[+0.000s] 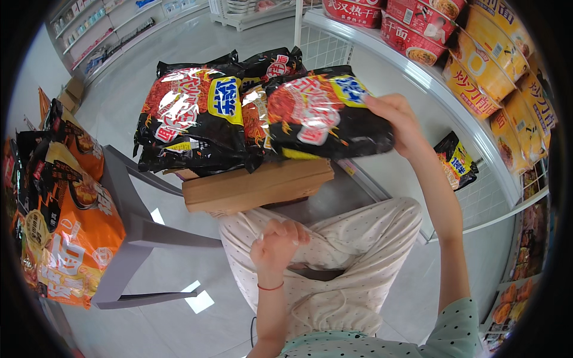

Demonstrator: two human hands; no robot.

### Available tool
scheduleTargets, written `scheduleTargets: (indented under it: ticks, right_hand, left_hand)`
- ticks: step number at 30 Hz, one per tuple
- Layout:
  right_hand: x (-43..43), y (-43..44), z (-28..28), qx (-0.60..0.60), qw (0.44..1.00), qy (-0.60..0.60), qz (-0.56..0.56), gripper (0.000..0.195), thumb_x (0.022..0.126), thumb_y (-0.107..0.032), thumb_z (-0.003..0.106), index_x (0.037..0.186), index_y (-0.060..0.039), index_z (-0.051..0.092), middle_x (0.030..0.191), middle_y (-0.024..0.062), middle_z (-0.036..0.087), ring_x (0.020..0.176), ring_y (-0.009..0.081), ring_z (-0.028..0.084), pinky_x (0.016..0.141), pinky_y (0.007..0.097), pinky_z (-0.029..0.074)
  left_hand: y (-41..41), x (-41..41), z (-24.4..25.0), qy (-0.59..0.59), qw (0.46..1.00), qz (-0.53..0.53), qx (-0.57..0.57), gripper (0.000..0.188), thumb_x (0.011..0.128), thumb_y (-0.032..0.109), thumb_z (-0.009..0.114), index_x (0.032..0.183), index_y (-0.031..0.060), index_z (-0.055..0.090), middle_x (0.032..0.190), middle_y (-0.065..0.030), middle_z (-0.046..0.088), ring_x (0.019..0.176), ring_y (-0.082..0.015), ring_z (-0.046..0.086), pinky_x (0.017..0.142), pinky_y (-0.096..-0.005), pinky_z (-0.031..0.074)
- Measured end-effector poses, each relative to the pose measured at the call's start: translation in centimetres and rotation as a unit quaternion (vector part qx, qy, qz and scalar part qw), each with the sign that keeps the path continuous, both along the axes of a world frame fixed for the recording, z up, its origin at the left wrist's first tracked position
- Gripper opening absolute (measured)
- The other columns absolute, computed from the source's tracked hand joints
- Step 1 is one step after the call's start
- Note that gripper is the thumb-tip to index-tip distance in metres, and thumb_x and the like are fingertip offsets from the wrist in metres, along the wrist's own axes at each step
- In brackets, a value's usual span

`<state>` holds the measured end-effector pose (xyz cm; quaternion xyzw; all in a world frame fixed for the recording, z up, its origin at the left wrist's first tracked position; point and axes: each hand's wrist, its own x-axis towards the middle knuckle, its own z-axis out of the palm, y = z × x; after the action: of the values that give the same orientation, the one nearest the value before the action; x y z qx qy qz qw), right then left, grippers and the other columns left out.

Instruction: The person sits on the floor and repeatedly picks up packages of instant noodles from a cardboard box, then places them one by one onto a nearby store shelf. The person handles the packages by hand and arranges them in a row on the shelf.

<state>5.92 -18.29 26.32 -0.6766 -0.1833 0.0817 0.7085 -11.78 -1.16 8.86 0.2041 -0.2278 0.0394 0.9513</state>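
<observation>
My right hand [396, 121] grips the right end of a black plastic multipack bag of instant noodles [309, 112]. That bag has a red noodle picture and a yellow patch, and it looks slightly blurred. Close on its left rests a matching noodle bag [190, 107] on top of a stack. Another black bag [277, 67] shows behind the two. Beneath the stack is a brown cardboard box [257, 183], just in front of my knees. My left hand [280, 246] hovers over my lap with its fingers curled in and nothing visible in it.
A grey plastic stool [134, 232] on the left bears orange noodle packs [80, 223]. On the right, a white shelf [403, 67] carries red noodle bowls [412, 40] and yellow noodle tubs [488, 58]. One black noodle pack [456, 161] lies on the lower shelf level.
</observation>
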Motion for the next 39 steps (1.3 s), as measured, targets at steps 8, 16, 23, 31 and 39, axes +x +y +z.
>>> scheduleTargets:
  ticks: [8,16,23,31,39]
  right_hand:
    - [-3.5,-10.2,0.3,-0.013,0.96,-0.273,0.065,0.039,0.071,-0.015,0.065,0.044,-0.0031,0.039,0.043,0.005,0.042,0.037,0.0163,0.036,0.042,0.0309,0.021]
    - [-6.8,-10.1,0.7,-0.055,0.901,-0.279,0.329,0.041,0.069,-0.006,0.063,0.043,-0.0046,0.031,0.04,0.0054,0.032,0.036,0.0217,0.03,0.039,0.0338,0.02]
    - [-8.1,-10.0,-1.5,-0.156,0.931,-0.268,0.191,0.026,0.067,-0.011,0.07,0.055,-0.0042,0.047,0.048,0.0045,0.043,0.044,0.0188,0.046,0.044,0.0264,0.033]
    - [-9.5,-12.2,-4.7,-0.197,0.955,-0.209,0.069,0.041,0.066,-0.031,0.073,0.082,0.0029,0.056,0.068,0.0066,0.056,0.058,0.0148,0.051,0.054,0.0246,0.039]
    - [-9.5,-11.7,-6.1,0.015,0.984,-0.157,0.078,0.03,0.067,-0.015,0.065,0.055,0.0049,0.047,0.051,0.0106,0.045,0.042,0.0174,0.04,0.043,0.0284,0.029]
  left_hand:
    - [-2.4,0.7,2.6,0.081,0.995,-0.064,0.01,0.1,0.075,0.045,0.067,0.145,0.0047,0.008,0.145,-0.0151,0.027,0.133,-0.0342,0.027,0.103,-0.0504,0.028]
    - [-4.1,-2.8,4.0,0.16,0.986,-0.035,-0.03,0.074,0.086,0.04,0.058,0.14,0.0032,0.023,0.14,-0.0123,0.036,0.129,-0.0269,0.036,0.106,-0.0439,0.03]
    - [-4.6,-1.9,5.4,0.186,0.959,-0.009,-0.211,0.05,0.097,0.037,0.037,0.134,0.0039,0.036,0.135,-0.0105,0.044,0.124,-0.0256,0.042,0.104,-0.0434,0.032]
    - [-5.6,-0.8,4.3,0.211,0.946,-0.012,-0.246,0.046,0.098,0.036,0.033,0.135,0.01,0.037,0.134,-0.008,0.046,0.121,-0.0246,0.046,0.101,-0.043,0.037]
    - [-5.7,-0.4,1.5,0.156,0.961,-0.009,-0.228,0.066,0.089,0.05,0.039,0.135,0.0018,0.035,0.136,-0.0126,0.042,0.126,-0.0263,0.038,0.105,-0.0442,0.03]
